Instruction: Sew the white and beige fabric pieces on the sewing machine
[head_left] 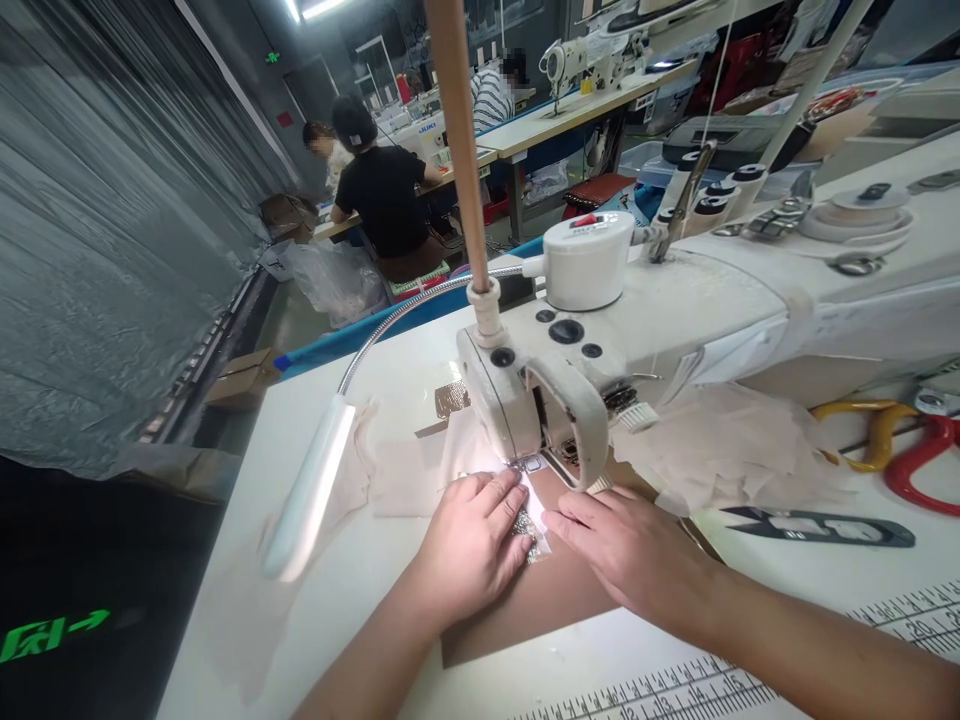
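My left hand (474,545) lies on the work below the sewing machine (491,400) head, fingers flat and thumb apart. Between thumb and fingers shows a glittery strip (531,548) on pale fabric (537,492). Beneath it is a brown sheet (517,615), of fabric or paper. To the right, my right hand (626,545) has its fingers curled and its fingertips closed at the pale fabric's edge. The needle area is mostly hidden by the machine head and my left fingertips.
A lit gooseneck lamp (311,495) stands left of the machine. Sheer fabric pieces (739,450), black thread snips (821,527) and red-handled scissors (926,465) lie right. A printed ruler (675,695) runs along the front. Other people (386,195) sit at machines behind.
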